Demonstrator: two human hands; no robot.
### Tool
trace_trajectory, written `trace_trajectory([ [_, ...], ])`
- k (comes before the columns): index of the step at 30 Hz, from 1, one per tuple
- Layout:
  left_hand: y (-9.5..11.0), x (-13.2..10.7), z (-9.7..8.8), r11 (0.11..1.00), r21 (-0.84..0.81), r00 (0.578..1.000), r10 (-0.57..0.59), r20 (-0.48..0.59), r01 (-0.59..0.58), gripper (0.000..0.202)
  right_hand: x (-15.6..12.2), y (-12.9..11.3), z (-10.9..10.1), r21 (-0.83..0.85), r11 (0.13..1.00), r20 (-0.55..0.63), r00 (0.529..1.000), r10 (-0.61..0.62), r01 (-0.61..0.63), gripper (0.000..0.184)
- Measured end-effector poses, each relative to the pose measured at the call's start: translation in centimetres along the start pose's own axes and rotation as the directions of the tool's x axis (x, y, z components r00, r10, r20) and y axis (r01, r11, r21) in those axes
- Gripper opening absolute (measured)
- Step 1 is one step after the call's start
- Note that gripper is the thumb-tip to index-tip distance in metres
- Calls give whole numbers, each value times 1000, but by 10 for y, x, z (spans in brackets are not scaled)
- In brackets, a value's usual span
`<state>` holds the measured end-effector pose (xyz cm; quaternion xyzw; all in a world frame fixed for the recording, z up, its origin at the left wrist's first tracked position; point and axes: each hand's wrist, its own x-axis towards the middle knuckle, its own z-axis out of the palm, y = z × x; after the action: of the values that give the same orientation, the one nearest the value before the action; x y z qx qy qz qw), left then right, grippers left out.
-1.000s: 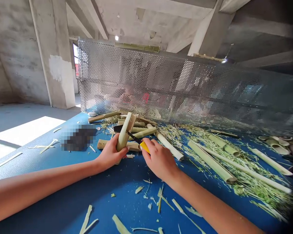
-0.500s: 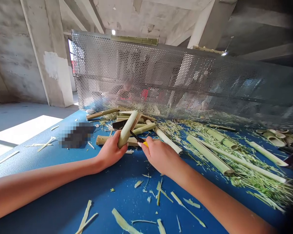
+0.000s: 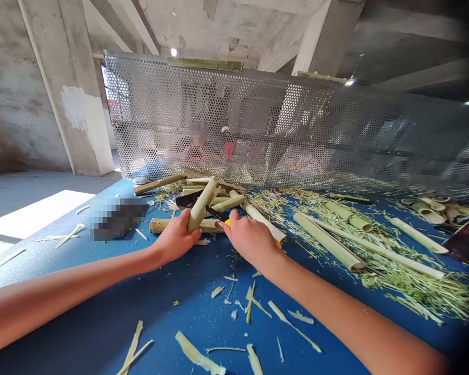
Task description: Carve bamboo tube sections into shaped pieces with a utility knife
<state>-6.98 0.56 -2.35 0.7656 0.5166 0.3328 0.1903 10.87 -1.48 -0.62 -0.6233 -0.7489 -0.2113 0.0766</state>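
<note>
My left hand (image 3: 175,238) grips a pale green bamboo length (image 3: 198,207), which tilts up and to the right from my fist. My right hand (image 3: 250,239) is close beside it, closed around a yellow-handled knife (image 3: 227,223). Its dark blade (image 3: 214,211) sits against the bamboo, partly hidden by the stalk and my fingers. Behind my hands lies a loose pile of cut bamboo pieces (image 3: 187,225), with a black blade-like object (image 3: 187,199) resting among them.
Bamboo shavings (image 3: 398,276) and long split stalks (image 3: 328,242) cover the blue table (image 3: 101,291) on the right. A perforated metal screen (image 3: 234,114) stands behind it, with a person (image 3: 197,146) dimly visible beyond. A blurred patch (image 3: 119,219) hides something on the left.
The bamboo in my left hand now leans further right. My right hand has moved left, closer to it, covering more of the knife. The whole view has drifted slightly.
</note>
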Motion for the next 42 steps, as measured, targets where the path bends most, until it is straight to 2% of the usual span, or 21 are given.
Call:
trace_trajectory([
  [5,5,-3,-5,993,-87,995,-72,67,78,30,3,3,6,-31,999,-30,999,-23,22,38],
  [12,12,-4,-9,990,-20,986,-141,87,143,19,10,3,16,7,1000,-48,998,-27,27,37],
  [14,16,-12,-11,981,-26,973,-188,135,194,16,16,19,13,47,996,-53,996,74,-72,35],
  [16,22,-24,-13,979,-57,960,-177,219,194,17,21,45,4,94,946,-40,948,316,-312,35],
  [18,30,-33,-17,976,-128,940,-130,316,178,22,24,71,-8,105,912,-70,912,404,-396,38],
  [20,38,-36,-22,957,-223,935,-102,340,186,30,24,88,-21,146,901,-104,899,424,-408,41],
  [22,42,-35,-27,929,-322,948,-80,308,183,39,22,90,-28,194,914,-118,916,382,-356,39],
  [25,40,-36,-33,896,-418,965,-38,261,149,48,17,76,-26,352,918,-101,968,231,-182,34],
  [26,37,-39,-34,889,-433,966,-40,256,151,49,15,70,-24,441,890,-89,982,169,-114,33],
  [28,29,-46,-35,880,-444,968,-68,240,172,52,8,57,-22,625,781,-25,999,27,-5,34],
  [30,20,-52,-35,870,-449,967,-109,229,204,55,-2,46,-24,735,678,57,994,-98,24,35],
  [31,16,-55,-36,865,-451,966,-129,225,220,56,-7,41,-26,757,653,86,987,-139,26,36],
  [33,10,-57,-37,853,-458,962,-166,219,251,53,-17,30,-32,743,668,86,984,-153,39,39],
  [38,7,-55,-39,792,-512,936,-209,283,332,48,-33,1,-36,528,848,124,983,-138,53,44],
  [40,6,-54,-39,781,-527,934,-200,295,334,51,-33,-9,-36,518,853,143,977,-156,60,43],
  [42,4,-55,-39,766,-551,933,-181,310,332,54,-30,-15,-36,617,787,194,965,-178,21,45],
])
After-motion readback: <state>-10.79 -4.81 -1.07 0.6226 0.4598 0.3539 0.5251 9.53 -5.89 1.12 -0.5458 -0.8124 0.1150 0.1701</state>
